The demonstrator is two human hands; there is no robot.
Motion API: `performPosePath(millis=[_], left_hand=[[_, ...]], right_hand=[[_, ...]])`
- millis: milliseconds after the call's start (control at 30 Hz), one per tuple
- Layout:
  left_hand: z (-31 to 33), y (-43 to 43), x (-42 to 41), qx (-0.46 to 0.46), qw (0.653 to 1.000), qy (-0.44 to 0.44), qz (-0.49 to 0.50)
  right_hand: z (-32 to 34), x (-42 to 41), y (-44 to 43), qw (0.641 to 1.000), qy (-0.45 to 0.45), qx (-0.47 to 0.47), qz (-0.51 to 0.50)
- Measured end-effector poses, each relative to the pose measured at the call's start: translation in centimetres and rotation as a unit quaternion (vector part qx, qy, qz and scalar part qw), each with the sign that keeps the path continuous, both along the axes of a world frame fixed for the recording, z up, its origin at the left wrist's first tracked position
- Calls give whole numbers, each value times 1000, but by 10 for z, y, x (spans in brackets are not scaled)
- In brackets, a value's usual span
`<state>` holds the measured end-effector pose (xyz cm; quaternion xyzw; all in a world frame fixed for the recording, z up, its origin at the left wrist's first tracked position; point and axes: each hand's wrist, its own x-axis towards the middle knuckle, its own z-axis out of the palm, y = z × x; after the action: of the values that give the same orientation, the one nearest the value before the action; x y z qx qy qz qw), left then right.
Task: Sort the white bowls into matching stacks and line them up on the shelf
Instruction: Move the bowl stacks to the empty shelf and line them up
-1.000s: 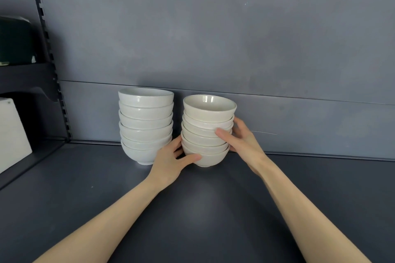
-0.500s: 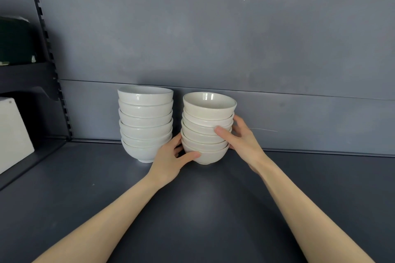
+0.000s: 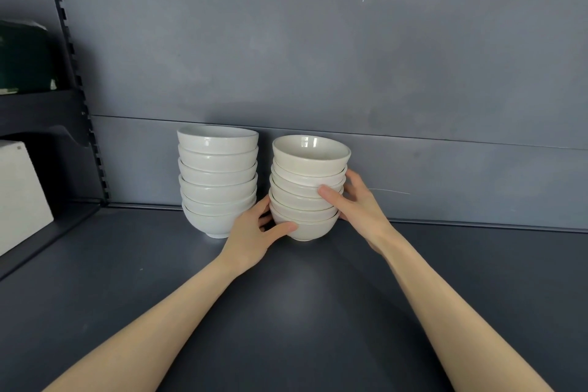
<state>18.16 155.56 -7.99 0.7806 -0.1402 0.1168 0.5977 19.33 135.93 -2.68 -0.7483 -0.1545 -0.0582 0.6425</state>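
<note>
while the cream-glazed bowl stack (image 3: 299,204) is standing on the dark shelf (image 3: 302,321), just right of the taller, whiter bowl stack (image 3: 218,181) with a narrow gap between, both hands are clasping it. the left hand (image 3: 251,234) is curling round its bottom bowl, the right hand (image 3: 359,204) is wrapping the middle bowls. it is sitting between the palms, upright but slightly uneven, glossy, probably needing squaring against its neighbour.

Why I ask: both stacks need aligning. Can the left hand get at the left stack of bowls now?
Probably yes: the left hand, gripping the right stack, sits right beside the left stack with nothing between; it must let go first.
</note>
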Motion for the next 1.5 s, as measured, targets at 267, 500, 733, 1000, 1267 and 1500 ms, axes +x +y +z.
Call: performPosePath(millis=[267,500,733,1000,1267,1500], left_hand=[[0,3,0,30,1000,6,3],[6,7,-11,127,991,29,27],[22,-5,-49,257,964,60,28],[105,-134,-80,322,934,-147,-49],[157,-307,-131,351,879,-317,-58],[138,-463,-184,370,848,-369,-86]], right_hand=[[1,0,-2,1000,14,-3,3],[11,-8,-17,997,30,-68,-13],[25,-36,-76,960,-5,-237,-147],[81,-109,-191,885,-56,-378,-267],[115,-227,-339,791,-77,-466,-389],[107,-317,-470,735,-43,-510,-445]])
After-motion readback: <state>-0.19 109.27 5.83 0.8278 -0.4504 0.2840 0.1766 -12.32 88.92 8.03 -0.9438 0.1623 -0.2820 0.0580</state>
